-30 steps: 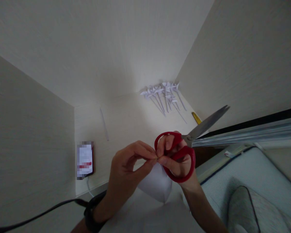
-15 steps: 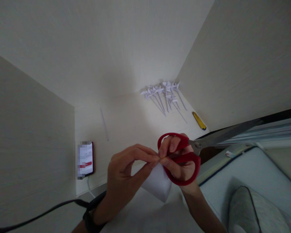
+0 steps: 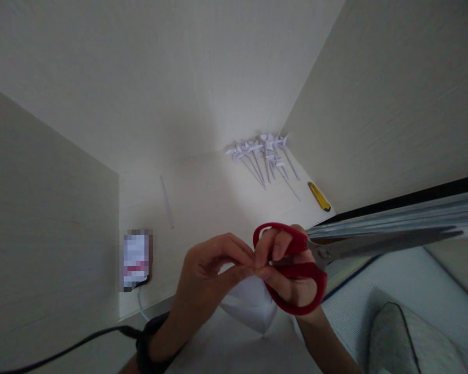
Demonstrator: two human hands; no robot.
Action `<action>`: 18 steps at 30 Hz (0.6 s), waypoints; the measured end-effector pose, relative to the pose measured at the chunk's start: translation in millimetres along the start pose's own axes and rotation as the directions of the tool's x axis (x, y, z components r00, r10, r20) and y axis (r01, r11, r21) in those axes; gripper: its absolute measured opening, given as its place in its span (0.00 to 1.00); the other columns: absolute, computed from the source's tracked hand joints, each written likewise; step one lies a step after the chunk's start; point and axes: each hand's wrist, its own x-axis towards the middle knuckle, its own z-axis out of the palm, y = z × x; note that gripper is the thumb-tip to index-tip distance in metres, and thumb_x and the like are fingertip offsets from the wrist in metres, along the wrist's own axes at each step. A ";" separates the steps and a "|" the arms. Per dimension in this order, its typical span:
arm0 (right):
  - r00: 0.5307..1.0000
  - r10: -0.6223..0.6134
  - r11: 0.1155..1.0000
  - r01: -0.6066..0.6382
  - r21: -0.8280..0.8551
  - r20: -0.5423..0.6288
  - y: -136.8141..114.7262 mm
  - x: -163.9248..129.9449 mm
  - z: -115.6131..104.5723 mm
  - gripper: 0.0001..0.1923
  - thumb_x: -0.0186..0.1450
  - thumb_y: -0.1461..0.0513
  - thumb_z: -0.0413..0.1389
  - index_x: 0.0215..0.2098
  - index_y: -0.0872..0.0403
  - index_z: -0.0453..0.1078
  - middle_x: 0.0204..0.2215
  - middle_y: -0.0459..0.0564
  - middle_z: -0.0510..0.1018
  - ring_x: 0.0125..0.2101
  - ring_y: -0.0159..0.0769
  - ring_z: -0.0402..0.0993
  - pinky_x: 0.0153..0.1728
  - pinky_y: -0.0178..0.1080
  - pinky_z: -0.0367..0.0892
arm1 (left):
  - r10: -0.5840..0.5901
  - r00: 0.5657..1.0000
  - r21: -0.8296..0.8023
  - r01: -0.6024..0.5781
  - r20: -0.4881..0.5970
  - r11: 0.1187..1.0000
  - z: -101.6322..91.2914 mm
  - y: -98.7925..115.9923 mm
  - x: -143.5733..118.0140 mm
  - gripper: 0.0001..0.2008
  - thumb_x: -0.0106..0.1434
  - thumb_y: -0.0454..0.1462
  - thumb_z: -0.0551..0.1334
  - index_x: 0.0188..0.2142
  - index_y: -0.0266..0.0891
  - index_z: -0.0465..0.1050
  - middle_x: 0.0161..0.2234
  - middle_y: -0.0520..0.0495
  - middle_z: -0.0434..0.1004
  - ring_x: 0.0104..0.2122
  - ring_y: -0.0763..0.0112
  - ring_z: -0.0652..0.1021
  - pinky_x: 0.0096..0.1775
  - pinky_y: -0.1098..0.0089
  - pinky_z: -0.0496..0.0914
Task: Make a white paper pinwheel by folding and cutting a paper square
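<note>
White paper (image 3: 249,304), folded over, hangs below my fingertips. My left hand (image 3: 214,270) pinches its upper edge between thumb and fingers. Right beside it, my right hand (image 3: 283,259) pinches the same edge, its fingertips meeting the left ones. Red-handled scissors (image 3: 315,254) hang on my right hand, with fingers through the loops and the closed blades pointing right. The exact spot that both hands grip is hidden by the fingertips.
Several white paper pinwheel-like shapes on thin sticks (image 3: 265,150) lie at the back right. A yellow cutter (image 3: 319,196) lies near the right wall. One thin white stick (image 3: 166,202) and a corded phone (image 3: 136,259) are on the left. A grey cushion (image 3: 398,337) sits lower right.
Both hands have shifted slightly downward with the paper. The scissors' blades have swung a little downward, and the paper's fold now shows more openly below the fingers.
</note>
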 end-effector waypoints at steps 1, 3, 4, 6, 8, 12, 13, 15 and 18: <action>1.000 -0.005 1.000 0.005 -0.001 0.003 0.4 0.2 0.0 0.14 0.59 0.62 0.66 0.32 0.47 0.64 0.25 0.42 0.73 0.23 0.33 0.68 0.26 0.37 0.67 | -0.007 1.000 -0.008 0.007 -0.007 1.000 0.0 -0.1 -0.5 0.05 0.55 0.31 0.71 0.25 0.41 0.80 0.26 0.50 0.80 0.28 0.73 0.78 0.31 0.77 0.72; 1.000 -0.007 1.000 0.007 -0.006 -0.001 2.1 0.2 -1.0 0.15 0.58 0.63 0.68 0.32 0.46 0.64 0.25 0.42 0.73 0.24 0.34 0.69 0.26 0.37 0.68 | 0.003 1.000 0.008 -0.003 -0.025 1.000 0.0 0.4 -1.9 0.06 0.55 0.30 0.71 0.25 0.42 0.80 0.26 0.51 0.80 0.27 0.74 0.78 0.31 0.77 0.72; 1.000 -0.003 1.000 0.002 -0.005 -0.006 3.1 0.0 -1.9 0.16 0.58 0.63 0.68 0.33 0.46 0.64 0.25 0.41 0.73 0.24 0.34 0.68 0.26 0.37 0.68 | 0.018 0.999 0.027 -0.017 -0.030 0.999 -0.1 1.0 -2.6 0.06 0.55 0.30 0.71 0.25 0.42 0.81 0.26 0.51 0.80 0.28 0.74 0.78 0.30 0.77 0.72; 1.000 0.010 1.000 -0.010 -0.004 -0.020 4.8 -0.7 -3.9 0.16 0.57 0.63 0.68 0.33 0.46 0.64 0.25 0.41 0.72 0.24 0.33 0.67 0.27 0.37 0.68 | 0.058 0.998 0.074 -0.056 -0.022 0.996 -0.2 2.5 -3.5 0.07 0.54 0.29 0.71 0.25 0.42 0.81 0.27 0.50 0.81 0.28 0.73 0.79 0.31 0.76 0.72; 0.999 0.015 1.000 -0.015 -0.001 -0.029 5.3 -1.5 -5.5 0.17 0.56 0.63 0.69 0.34 0.46 0.65 0.25 0.41 0.71 0.24 0.33 0.67 0.26 0.36 0.68 | 0.091 0.996 0.105 -0.090 0.003 0.990 0.1 3.8 -3.5 0.07 0.53 0.28 0.71 0.26 0.42 0.81 0.28 0.50 0.82 0.28 0.72 0.79 0.31 0.76 0.73; 0.999 0.035 0.999 -0.036 -0.028 -0.013 1.8 -1.5 -5.1 0.17 0.56 0.65 0.69 0.35 0.46 0.65 0.25 0.41 0.71 0.25 0.33 0.69 0.24 0.35 0.65 | 0.095 0.995 0.161 -0.092 -0.011 0.983 2.4 4.0 -2.8 0.07 0.49 0.30 0.74 0.25 0.40 0.80 0.28 0.49 0.82 0.29 0.70 0.80 0.33 0.74 0.74; 0.999 0.039 0.998 -0.039 -0.046 -0.016 0.5 -1.0 -4.5 0.17 0.57 0.64 0.69 0.35 0.46 0.65 0.25 0.41 0.71 0.25 0.33 0.69 0.23 0.35 0.65 | 0.088 0.996 0.180 -0.082 -0.028 0.980 3.0 3.4 -3.0 0.07 0.49 0.30 0.74 0.24 0.39 0.79 0.28 0.49 0.82 0.29 0.69 0.80 0.33 0.74 0.74; 0.999 0.041 0.996 -0.043 -0.079 -0.024 -1.3 0.1 -3.6 0.16 0.58 0.63 0.68 0.35 0.47 0.65 0.25 0.42 0.72 0.25 0.34 0.69 0.23 0.35 0.64 | 0.069 0.996 0.203 -0.058 -0.048 0.977 3.3 1.6 -3.7 0.08 0.50 0.29 0.74 0.24 0.39 0.77 0.28 0.49 0.81 0.29 0.69 0.80 0.33 0.73 0.74; 0.998 0.056 0.996 -0.058 -0.065 -0.027 -1.5 0.5 -5.6 0.15 0.58 0.60 0.68 0.35 0.48 0.65 0.27 0.44 0.73 0.25 0.33 0.69 0.25 0.36 0.65 | 0.042 0.999 0.174 -0.037 -0.025 0.984 1.5 -2.1 -4.8 0.08 0.53 0.28 0.71 0.25 0.39 0.76 0.29 0.50 0.81 0.31 0.71 0.80 0.35 0.74 0.74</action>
